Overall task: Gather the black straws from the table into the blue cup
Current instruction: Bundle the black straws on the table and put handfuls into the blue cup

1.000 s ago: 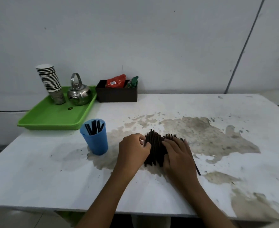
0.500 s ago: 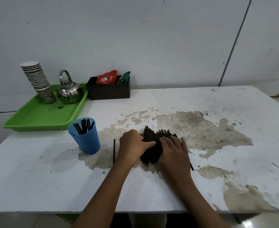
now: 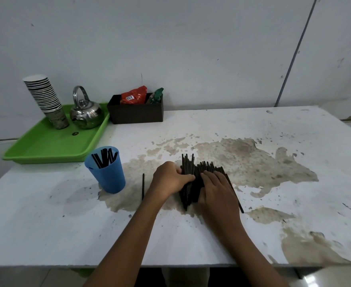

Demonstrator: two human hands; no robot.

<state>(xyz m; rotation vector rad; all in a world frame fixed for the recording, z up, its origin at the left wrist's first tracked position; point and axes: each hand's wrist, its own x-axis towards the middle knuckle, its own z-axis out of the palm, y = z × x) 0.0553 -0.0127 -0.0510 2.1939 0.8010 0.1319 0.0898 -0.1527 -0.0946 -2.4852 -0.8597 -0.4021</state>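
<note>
You are pressing the pile of black straws [image 3: 193,183] at frame centre between your left hand [image 3: 168,180], fingers curled against it, and flat, open right hand [image 3: 217,190]. Next, you probably need a firm bundle grip toward the blue cup [image 3: 106,170], centre left.

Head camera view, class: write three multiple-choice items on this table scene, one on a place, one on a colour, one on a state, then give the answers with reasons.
1. Where does the steel kettle stand?
A. on the green tray
B. inside the dark box
C. beside the blue cup

2. What colour is the cup holding straws?
A. green
B. blue
C. white

3. What are the two hands doing?
A. lifting the cup
B. resting apart from the straws
C. pressing on the pile of black straws

Answers: 1 A, the kettle sits on the tray next to the stack of paper cups. 2 B, its wall is blue. 3 C, the left hand and right hand flank the pile, touching it.
</note>
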